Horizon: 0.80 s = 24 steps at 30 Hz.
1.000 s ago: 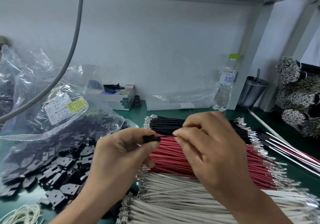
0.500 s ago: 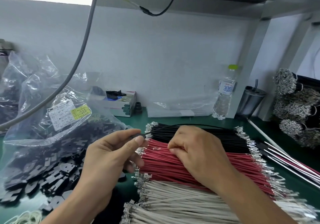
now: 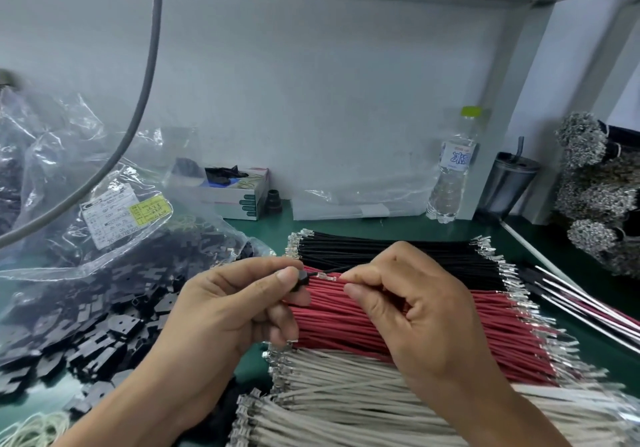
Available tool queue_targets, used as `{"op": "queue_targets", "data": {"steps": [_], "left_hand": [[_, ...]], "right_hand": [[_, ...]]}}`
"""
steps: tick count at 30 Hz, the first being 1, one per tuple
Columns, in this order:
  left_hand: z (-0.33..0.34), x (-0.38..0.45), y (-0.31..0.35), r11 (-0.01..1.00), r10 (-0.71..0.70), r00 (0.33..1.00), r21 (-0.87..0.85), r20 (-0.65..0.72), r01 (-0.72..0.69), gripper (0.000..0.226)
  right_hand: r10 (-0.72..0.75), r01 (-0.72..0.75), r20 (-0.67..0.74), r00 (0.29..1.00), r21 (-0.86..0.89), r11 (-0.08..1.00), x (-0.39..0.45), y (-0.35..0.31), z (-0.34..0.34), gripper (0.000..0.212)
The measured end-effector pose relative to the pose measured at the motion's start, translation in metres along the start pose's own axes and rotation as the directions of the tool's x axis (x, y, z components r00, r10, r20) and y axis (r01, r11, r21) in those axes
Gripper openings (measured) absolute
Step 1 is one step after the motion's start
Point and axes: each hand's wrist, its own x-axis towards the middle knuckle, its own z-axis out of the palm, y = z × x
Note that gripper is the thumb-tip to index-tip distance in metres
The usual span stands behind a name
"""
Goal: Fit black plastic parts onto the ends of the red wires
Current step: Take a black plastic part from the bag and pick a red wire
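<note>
We are mid-fit. Our left hand [image 3: 235, 311] pinches a small black plastic part [image 3: 300, 279] between thumb and forefinger, the other fingers curled under. Our right hand [image 3: 412, 304] pinches a wire just behind its metal terminal [image 3: 327, 277], thumb and forefinger closed on it. The terminal tip sits just beside the mouth of the part, touching or nearly so; we cannot tell if it has entered.

Change since half a second ago: then the right hand lay down on the red wire bundle [image 3: 415, 329] and the left hand's fingertips showed no clear part. Now both hands are lifted above the bundle and brought together, terminal aimed at the part. A thin black wire [image 3: 334, 269] runs from the part back toward the black wire bundle [image 3: 381, 249], so we judge one lead is already seated in it.

Colour of the wire in the right hand is hidden by the fingers.

Meaning: pick is done, insertion is the step in hand. It wants the terminal square to the cavity and a straight push.

Spare black parts [image 3: 104, 335] spill from the clear bag [image 3: 86, 204] on the left; white wires [image 3: 363, 401] lie nearest us.
</note>
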Motion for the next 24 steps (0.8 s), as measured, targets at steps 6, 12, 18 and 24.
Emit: {"op": "queue_targets", "data": {"steps": [6, 12, 18, 24], "left_hand": [[0.002, -0.003, 0.001, 1.0, -0.01, 0.999, 0.01, 0.036, 0.009, 0.047], [0.003, -0.004, 0.003, 0.999, -0.032, 0.998, -0.01, 0.061, 0.033, 0.048], [0.002, -0.004, 0.005, 0.994, -0.084, 0.995, 0.07, 0.045, 0.081, 0.033], [0.01, -0.009, 0.007, 0.992, -0.128, 0.991, 0.016, 0.047, 0.127, 0.036]], "right_hand": [[-0.033, 0.035, 0.033, 0.999, -0.073, 0.997, 0.0, -0.007, 0.001, 0.012], [-0.073, 0.08, 0.056, 0.996, -0.126, 0.989, 0.0, -0.009, -0.003, 0.014], [-0.263, 0.296, 0.136, 0.955, -0.447, 0.844, 0.001, -0.014, -0.005, 0.008], [-0.257, 0.272, 0.093, 0.962, -0.417, 0.867, -0.003, -0.018, 0.006, 0.008]]}}
